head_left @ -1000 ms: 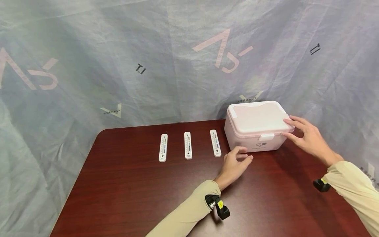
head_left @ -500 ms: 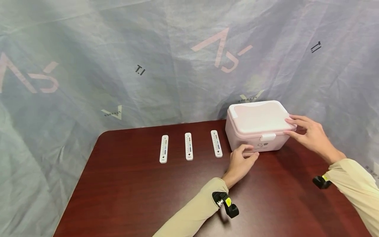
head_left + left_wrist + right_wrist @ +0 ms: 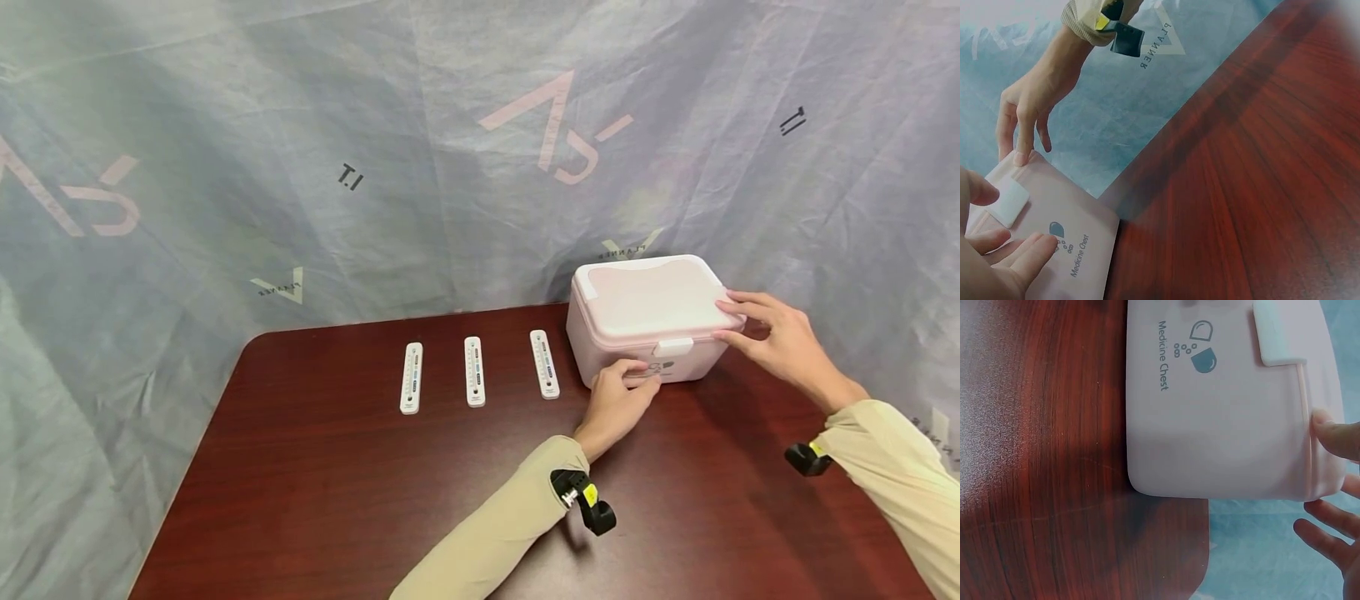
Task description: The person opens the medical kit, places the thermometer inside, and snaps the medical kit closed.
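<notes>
There are two hands, both on the right side of the head view. The right hand [image 3: 780, 350] pinches a corner of the lid [image 3: 663, 292], with its thumb on the front edge. The left hand [image 3: 613, 404] is lower down, in front of the box [image 3: 651, 321]. Its fingers are a little bent, with a small gap to the thumb, and it holds nothing. I can't tell if its tips touch the box.

There is one box, pink and white, right of the middle of the frame. Its lid is down. It has one white latch [image 3: 672, 347] in front, and two words, "Medicine Chest" [image 3: 1163, 356], by a pill picture [image 3: 1202, 347] in two halves.

Left of the box, three white thermometers [image 3: 475, 372] lie apart in one row, near the middle.

Two tan sleeves [image 3: 495, 525] come in from the bottom and the lower right, each with one black gadget [image 3: 597, 512]. One red-brown table [image 3: 337, 500] fills the bottom. Gray cloth [image 3: 420, 167] hangs across the top.
</notes>
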`<state>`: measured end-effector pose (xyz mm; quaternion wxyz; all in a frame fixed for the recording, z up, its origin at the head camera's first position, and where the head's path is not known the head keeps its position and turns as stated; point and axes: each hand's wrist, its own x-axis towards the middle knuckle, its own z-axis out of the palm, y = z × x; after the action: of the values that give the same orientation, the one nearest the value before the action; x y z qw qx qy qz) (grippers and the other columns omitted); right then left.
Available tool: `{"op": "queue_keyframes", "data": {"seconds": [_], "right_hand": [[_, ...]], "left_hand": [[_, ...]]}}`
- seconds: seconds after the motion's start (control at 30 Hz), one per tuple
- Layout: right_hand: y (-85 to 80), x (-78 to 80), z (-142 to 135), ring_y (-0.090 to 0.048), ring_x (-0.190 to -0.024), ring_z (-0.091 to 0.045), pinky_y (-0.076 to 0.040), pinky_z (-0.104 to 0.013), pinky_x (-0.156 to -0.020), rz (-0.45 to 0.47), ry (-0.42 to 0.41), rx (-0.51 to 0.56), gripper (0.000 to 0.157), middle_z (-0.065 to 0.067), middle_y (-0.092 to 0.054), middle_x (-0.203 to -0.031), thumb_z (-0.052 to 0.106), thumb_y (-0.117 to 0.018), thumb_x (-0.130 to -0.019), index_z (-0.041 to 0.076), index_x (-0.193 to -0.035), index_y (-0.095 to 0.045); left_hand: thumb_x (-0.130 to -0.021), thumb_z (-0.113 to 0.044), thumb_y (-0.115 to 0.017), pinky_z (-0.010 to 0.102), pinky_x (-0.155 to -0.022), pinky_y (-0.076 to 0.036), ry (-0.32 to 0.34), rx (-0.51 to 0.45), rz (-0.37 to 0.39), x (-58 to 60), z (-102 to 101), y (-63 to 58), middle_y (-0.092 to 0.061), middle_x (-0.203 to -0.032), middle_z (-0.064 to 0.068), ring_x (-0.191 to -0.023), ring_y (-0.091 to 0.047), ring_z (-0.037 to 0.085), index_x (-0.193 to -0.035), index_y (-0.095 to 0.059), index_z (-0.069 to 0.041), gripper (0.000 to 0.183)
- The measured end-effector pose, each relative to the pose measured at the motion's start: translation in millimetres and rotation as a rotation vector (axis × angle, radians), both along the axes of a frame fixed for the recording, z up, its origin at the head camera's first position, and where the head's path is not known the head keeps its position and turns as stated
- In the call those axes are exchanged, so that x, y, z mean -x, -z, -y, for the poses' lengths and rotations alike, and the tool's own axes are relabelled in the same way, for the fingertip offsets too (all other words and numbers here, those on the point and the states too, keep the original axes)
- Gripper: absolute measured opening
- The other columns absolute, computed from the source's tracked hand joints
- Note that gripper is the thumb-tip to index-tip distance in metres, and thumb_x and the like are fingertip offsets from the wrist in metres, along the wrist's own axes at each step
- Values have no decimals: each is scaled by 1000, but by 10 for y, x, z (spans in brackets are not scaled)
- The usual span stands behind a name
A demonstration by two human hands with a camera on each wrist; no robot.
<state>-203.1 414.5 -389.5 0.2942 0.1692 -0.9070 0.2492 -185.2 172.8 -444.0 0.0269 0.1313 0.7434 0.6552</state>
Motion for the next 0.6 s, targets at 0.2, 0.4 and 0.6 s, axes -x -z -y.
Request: {"op": "queue_keyframes", "data": {"seconds": [0.2, 0.4, 0.6], "right_hand": [[0, 16, -17, -48, -83, 19, -35, -1, -72, -6, -4, 0, 52, -17, -63, -114, -1, -84, -62, 1, -112, -69], [-3, 45, -18, -49, -86, 18, -35, 0, -73, -16, -21, 10, 54, -17, -64, -113, -3, -85, -59, 2, -111, -70], [-2, 60, -31, -49, -88, 18, -36, 0, -73, -26, -31, 24, 54, -18, -64, -113, -5, -85, -58, 1, -110, -70]], "left_hand": [[-85, -18, -70, 13, -68, -48, -5, -18, 12, 70, -88, 8, -72, -89, -2, -79, -64, -1, -106, -69, -4, 25], [-88, -23, -66, 15, -61, -49, -19, -36, 40, 144, -179, -25, -72, -83, -1, -65, -62, -2, -99, -72, -7, 20], [-92, -26, -61, 17, -54, -50, -49, -84, 75, 145, -282, -38, -71, -78, 4, -55, -62, 0, -97, -67, -6, 22]]}}
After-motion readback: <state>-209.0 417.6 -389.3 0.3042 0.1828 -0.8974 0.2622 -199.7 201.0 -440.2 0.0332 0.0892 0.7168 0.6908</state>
